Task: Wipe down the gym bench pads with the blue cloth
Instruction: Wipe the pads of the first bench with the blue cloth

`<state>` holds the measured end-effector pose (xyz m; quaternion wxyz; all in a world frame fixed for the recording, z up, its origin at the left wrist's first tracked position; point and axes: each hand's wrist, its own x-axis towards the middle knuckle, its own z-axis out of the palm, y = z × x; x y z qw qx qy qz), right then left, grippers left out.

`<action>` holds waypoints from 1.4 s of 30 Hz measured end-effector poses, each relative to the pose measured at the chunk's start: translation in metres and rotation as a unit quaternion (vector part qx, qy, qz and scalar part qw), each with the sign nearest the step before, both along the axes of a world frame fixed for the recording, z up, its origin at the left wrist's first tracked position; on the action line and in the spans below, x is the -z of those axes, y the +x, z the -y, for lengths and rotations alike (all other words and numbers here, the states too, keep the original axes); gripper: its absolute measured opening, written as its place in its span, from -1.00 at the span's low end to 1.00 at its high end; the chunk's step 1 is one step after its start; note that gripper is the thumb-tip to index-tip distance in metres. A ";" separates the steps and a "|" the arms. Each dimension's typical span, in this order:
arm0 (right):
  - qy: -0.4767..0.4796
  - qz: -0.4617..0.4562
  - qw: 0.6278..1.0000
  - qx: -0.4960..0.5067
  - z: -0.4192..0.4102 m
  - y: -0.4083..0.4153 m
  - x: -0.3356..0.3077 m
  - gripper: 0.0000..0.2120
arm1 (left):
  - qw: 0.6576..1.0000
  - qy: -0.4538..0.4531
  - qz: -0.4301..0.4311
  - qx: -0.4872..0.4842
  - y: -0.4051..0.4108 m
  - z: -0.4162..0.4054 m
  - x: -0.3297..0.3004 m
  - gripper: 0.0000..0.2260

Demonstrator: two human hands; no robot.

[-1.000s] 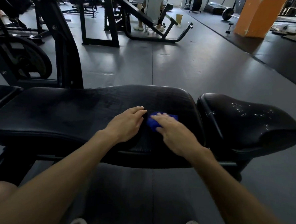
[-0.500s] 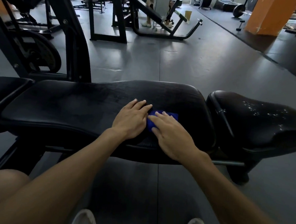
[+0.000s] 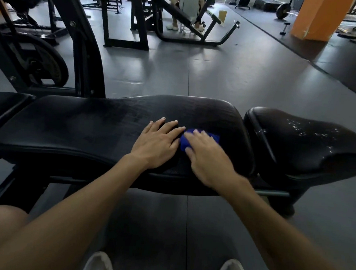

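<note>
Two black bench pads (image 3: 90, 129) on grey gym floor (image 3: 228, 75); right hand (image 3: 209, 157) flat, apparently pressing blue cloth (image 3: 214, 136); left hand (image 3: 157, 146) flat.

A grey rubber floor (image 3: 249, 76) with pale reflections stretches back past a black machine frame (image 3: 82, 51) and a weight plate (image 3: 46, 64) at left. An orange pillar (image 3: 319, 18) stands far right, beside a barbell (image 3: 282, 9); a seated person (image 3: 188, 4) occupies a distant machine.

Both hands lie side by side on the long pad (image 3: 90, 129) toward its right end: left hand (image 3: 157, 146) flat, right hand (image 3: 209, 157) on the cloth (image 3: 185, 141). Seat pad (image 3: 297, 146) lies just beyond that end.
</note>
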<state>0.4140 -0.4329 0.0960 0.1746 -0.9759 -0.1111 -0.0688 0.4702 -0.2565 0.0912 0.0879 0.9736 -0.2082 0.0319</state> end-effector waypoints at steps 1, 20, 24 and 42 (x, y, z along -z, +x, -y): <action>0.009 0.016 1.000 -0.018 -0.001 -0.027 0.001 -0.52 | 1.000 0.006 0.005 0.007 -0.001 0.000 0.000 -0.54; 0.017 -0.006 1.000 0.011 0.046 -0.015 0.006 -0.52 | 0.997 -0.055 0.042 -0.024 -0.011 0.051 -0.005 -0.62; 0.024 -0.044 0.994 0.102 0.053 0.045 -0.001 -0.51 | 0.997 -0.067 0.038 -0.024 -0.011 0.058 -0.010 -0.61; 0.047 -0.006 0.985 0.164 0.063 -0.009 0.009 -0.50 | 0.999 -0.026 0.020 0.004 -0.017 0.074 0.005 -0.52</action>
